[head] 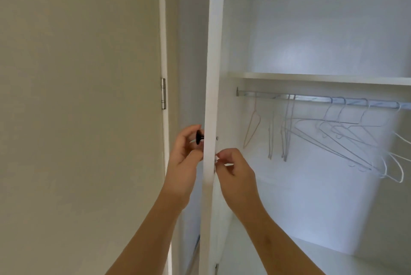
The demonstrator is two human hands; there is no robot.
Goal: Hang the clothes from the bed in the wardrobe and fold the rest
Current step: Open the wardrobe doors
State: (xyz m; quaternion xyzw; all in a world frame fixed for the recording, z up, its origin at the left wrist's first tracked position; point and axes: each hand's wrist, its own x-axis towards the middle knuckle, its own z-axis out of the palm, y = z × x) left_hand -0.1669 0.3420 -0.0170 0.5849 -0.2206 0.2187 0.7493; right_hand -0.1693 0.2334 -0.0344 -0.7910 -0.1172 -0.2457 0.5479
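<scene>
Both hands curled at the door (pixel 210 74) edge, left hand (pixel 185 159) at its knob (pixel 199 136), right hand (pixel 233 167) pinching something tiny; swinging it fully aside would free the hangers (pixel 333 137).

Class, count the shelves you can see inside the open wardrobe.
1: a single white shelf spans the wardrobe just above the hanging rail. Others may lie below, out of view.
</scene>
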